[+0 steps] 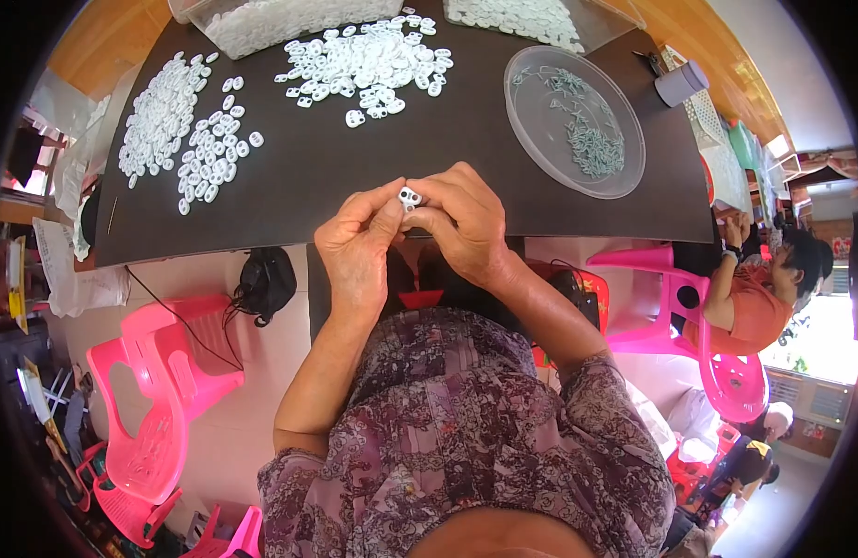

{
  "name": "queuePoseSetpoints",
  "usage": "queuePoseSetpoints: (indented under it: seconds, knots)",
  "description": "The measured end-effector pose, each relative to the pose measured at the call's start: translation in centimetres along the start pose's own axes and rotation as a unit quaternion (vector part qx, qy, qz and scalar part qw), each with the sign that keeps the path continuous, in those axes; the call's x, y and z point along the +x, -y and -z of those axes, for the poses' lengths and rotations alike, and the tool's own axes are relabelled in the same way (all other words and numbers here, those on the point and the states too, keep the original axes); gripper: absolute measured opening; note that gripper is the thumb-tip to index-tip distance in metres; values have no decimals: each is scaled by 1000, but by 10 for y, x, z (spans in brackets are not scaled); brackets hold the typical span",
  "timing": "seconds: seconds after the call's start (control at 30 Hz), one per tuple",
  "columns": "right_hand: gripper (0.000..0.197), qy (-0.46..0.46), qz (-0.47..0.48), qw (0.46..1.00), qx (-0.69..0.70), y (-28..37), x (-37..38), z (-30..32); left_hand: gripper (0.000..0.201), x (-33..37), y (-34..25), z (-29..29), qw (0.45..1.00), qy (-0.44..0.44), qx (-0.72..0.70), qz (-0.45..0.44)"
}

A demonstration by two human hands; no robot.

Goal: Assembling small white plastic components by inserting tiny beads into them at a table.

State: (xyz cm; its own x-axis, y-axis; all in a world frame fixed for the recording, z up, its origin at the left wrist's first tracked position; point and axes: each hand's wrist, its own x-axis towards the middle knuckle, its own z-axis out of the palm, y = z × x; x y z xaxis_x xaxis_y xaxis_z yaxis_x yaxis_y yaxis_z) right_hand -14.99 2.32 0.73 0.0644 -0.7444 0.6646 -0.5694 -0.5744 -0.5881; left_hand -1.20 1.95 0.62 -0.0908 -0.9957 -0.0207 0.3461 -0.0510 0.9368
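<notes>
Over the near edge of the dark table, my left hand (359,232) and my right hand (461,219) meet, fingertips pinched together. Between them is a small white plastic piece (409,197) with dark round holes; both hands grip it. Beyond my hands lies a large heap of similar white pieces (368,60). To the left are two more groups: a dense pile of oval white pieces (164,112) and a looser group (213,153). On the right a round clear plastic lid or tray (540,153) holds many small grey-green pin-like parts (596,149).
Two clear bins (224,37) of white parts stand at the table's far side. A grey cylindrical container (682,84) sits at the far right corner. Pink plastic chairs (159,381) stand on the left; a person in an orange top (750,316) sits on the right.
</notes>
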Motion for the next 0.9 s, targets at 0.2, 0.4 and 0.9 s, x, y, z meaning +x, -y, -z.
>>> queuePoseSetpoints:
  seconds: [0.2, 0.4, 0.9]
  knots:
    - [26, -12, -1, 1000, 12, 1, -3, -1, 18, -1, 2, -1, 1000, 6, -20, -13]
    - [25, -14, 21, 1000, 7, 3, -4, -1, 19, -3, 4, -2, 999, 11, -41, -33]
    - [25, -28, 15, 999, 18, 5, -5, -5, 20, -4, 8, -1, 997, 4, -53, -55]
